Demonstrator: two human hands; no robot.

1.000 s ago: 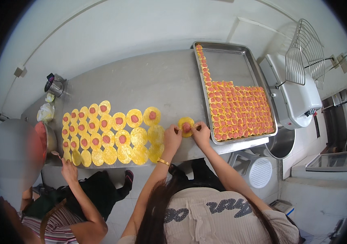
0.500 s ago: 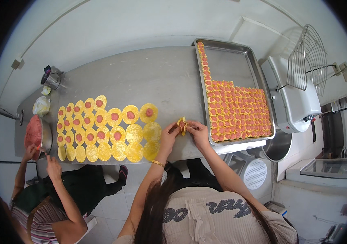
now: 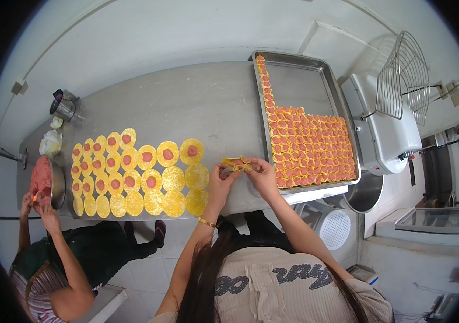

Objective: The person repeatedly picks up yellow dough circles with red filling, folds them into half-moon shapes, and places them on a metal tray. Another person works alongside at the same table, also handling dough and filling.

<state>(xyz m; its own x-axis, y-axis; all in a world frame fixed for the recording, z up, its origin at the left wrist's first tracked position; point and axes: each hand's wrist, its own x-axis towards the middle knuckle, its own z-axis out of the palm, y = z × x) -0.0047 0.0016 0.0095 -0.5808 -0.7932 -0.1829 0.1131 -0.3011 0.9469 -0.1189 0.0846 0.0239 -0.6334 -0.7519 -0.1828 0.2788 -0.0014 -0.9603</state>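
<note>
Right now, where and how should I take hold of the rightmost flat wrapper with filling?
Probably pinch the outer edge of the yellow wrapper, from the right: it lies flat, pink filling covers only its middle, and bare tabletop borders that side.

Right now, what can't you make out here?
All in the head view:
Folded wrapper: underside, hidden by left hand and right hand.
Bowl: bottom, covered by pink filling.
Steel basin: partly hidden by the tray's corner.
Co-worker's hands: anything held, too small to identify.
</note>
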